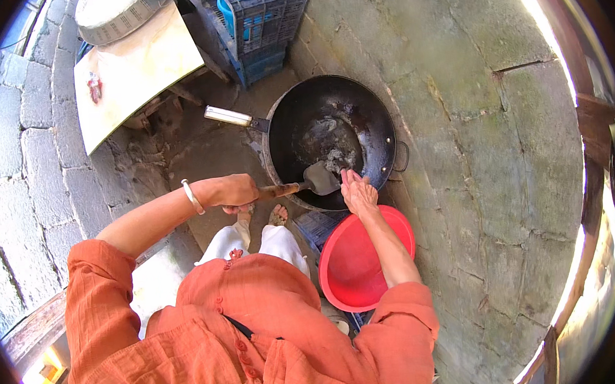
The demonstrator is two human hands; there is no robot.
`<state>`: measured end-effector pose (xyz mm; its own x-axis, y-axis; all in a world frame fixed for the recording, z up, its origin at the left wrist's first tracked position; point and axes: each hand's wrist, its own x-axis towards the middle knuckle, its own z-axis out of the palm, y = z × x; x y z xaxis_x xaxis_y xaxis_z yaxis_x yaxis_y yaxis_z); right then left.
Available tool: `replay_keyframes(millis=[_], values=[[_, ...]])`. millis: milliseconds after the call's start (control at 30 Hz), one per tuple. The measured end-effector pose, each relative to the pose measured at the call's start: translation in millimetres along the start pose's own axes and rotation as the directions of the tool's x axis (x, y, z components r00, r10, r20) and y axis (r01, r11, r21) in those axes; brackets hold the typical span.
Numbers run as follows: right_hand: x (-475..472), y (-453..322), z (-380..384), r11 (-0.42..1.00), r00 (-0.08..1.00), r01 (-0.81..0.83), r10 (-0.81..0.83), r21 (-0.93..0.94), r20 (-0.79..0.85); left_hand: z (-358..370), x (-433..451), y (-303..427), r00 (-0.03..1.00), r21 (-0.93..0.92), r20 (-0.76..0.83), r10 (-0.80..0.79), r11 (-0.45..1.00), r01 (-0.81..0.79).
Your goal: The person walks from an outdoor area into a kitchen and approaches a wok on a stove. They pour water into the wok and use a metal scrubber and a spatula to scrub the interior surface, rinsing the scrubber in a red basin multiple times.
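Note:
My left hand [237, 190] grips the wooden handle of a wok spatula [281, 190]. Its broad metal blade [321, 179] rests inside the near side of a large black wok [298, 124]. My right hand [359, 193] reaches over the wok's near rim, its bunched fingertips beside the blade; whether they pinch anything is hidden. A greyish clump [337, 158] lies in the wok just beyond those fingers, and the bottom looks wet. The wok has a pale-gripped long handle [228, 115] on the left and a metal loop handle [403, 156] on the right.
A red plastic basin [351, 266] stands beneath my right forearm. Blue plastic crates [276, 19] are stacked beyond the wok. Left of them, a light board [141, 70] carries a round container [120, 16] and a small red-and-white packet [94, 88]. A stone block wall [474, 155] rises on the right.

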<state>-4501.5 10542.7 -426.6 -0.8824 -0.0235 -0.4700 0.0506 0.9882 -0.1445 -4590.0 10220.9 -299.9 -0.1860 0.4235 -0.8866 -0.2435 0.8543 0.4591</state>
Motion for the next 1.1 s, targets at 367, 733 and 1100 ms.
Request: replay_keyframes(millis=[367, 733, 1100], values=[[-9.1, 4.6, 21.2, 0.998, 0.99, 0.017, -0.009, 0.057, -0.142, 5.4, -3.1, 16.1, 0.925, 0.636, -0.274, 0.265, 0.771, -0.032], [-33.0, -29.1, -5.1, 0.997, 0.999, 0.051, -0.049, -0.062, 0.023, 6.3, -6.0, 12.2, 0.884, 0.659, -0.342, 0.318, 0.752, -0.015], [-35.2, -44.8, 4.5, 0.991, 0.989, 0.079, -0.091, 0.105, 0.117, -10.9, -3.7, 15.7, 0.906, 0.655, -0.336, 0.257, 0.755, 0.029]])
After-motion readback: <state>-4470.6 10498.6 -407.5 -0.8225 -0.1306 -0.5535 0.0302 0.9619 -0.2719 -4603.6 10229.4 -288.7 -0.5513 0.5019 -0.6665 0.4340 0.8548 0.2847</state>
